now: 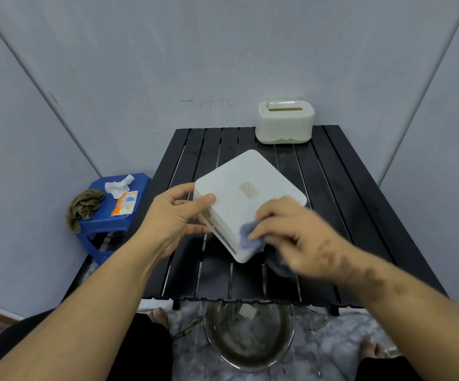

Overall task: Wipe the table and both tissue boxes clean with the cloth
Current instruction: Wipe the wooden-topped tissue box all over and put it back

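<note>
At frame centre our left hand (177, 215) clamps the tilted white box (246, 193) above the bench (346, 188). Our right hand (294, 232), fingers closed on the cloth (246, 237), presses its lower edge. The green box (284, 122) sits upper right.

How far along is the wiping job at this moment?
Midway, by the look of it. In hand: the left hand tilts the white tissue box up off the black slatted table while the right hand rubs the blue cloth on its near corner. The green-based tissue box stands untouched at the far edge. Whether that box or the table has been wiped cannot be told.
</note>
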Available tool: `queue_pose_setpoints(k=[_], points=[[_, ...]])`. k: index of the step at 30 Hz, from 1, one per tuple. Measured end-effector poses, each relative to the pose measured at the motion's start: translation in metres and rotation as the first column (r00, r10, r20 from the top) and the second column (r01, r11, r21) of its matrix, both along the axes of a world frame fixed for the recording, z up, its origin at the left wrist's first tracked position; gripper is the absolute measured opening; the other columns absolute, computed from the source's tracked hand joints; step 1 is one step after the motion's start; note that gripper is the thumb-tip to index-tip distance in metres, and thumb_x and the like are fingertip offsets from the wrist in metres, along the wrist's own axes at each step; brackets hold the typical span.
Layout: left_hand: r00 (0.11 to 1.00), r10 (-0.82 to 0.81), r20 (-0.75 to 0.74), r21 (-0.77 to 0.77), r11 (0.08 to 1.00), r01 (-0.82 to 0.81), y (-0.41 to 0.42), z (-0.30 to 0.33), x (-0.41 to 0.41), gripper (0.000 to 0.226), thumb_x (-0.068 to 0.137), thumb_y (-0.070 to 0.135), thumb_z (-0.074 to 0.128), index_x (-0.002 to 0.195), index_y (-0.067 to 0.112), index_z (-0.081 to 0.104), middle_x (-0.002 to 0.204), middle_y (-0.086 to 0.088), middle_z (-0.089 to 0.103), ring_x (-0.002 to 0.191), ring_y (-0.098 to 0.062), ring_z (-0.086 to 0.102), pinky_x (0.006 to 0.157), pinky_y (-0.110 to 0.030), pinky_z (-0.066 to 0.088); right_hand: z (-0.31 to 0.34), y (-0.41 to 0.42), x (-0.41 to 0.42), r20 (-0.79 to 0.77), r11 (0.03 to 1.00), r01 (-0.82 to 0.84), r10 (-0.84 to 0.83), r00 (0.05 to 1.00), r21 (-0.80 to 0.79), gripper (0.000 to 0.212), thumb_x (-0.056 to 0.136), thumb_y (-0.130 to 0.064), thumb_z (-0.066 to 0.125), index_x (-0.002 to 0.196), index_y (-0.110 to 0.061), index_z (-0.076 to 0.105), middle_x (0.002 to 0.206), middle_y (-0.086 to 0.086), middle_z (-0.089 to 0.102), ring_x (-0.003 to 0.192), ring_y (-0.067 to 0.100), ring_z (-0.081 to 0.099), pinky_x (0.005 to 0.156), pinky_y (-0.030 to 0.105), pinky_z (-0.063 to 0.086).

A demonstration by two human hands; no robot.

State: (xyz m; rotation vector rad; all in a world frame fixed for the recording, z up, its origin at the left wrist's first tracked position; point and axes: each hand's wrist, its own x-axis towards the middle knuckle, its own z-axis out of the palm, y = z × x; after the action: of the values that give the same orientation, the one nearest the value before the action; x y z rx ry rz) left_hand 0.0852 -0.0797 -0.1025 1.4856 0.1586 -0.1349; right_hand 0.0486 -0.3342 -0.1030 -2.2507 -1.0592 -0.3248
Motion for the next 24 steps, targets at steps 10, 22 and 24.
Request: queue_pose_setpoints(k=[10, 22, 24], points=[[1.0, -0.01, 0.015, 0.028, 1.0, 0.01, 0.001, 0.0, 0.0, 0.066, 0.059, 0.031, 0.087, 0.12, 0.014, 0.07, 0.102, -0.024, 0.075, 0.08, -0.03, 0.075, 0.074, -0.047, 0.062, 0.008, 0.034, -0.006, -0.012, 0.997, -0.061, 0.06, 0.998, -0.043, 0.024, 0.082, -0.005, 0.059, 0.099, -0.014, 0.073, 0.101, 0.002, 0.061, 0.09, 0.02, 0.051, 0.085, 0.026, 0.04], [1.0, -0.01, 0.011, -0.01, 1.0, 0.01, 0.005, -0.002, -0.003, 0.067, 0.059, 0.03, 0.089, 0.12, 0.013, 0.07, 0.104, -0.028, 0.072, 0.077, -0.027, 0.074, 0.069, -0.045, 0.062, 0.006, 0.052, 0.021, 0.009, 0.979, 0.187, -0.189, 0.982, 0.085, 0.027, 0.083, -0.008, 0.058, 0.104, -0.012, 0.075, 0.095, 0.004, 0.061, 0.085, 0.023, 0.053, 0.08, 0.027, 0.041], [1.0, -0.012, 0.016, -0.007, 1.0, 0.012, 0.004, -0.001, -0.004, 0.063, 0.061, 0.027, 0.088, 0.12, 0.013, 0.07, 0.103, -0.027, 0.073, 0.077, -0.027, 0.074, 0.069, -0.045, 0.062, 0.01, 0.035, 0.04, -0.017, 0.961, 0.247, -0.247, 0.969, 0.124, 0.025, 0.085, -0.009, 0.061, 0.105, -0.014, 0.075, 0.096, 0.002, 0.061, 0.088, 0.024, 0.056, 0.081, 0.034, 0.047]])
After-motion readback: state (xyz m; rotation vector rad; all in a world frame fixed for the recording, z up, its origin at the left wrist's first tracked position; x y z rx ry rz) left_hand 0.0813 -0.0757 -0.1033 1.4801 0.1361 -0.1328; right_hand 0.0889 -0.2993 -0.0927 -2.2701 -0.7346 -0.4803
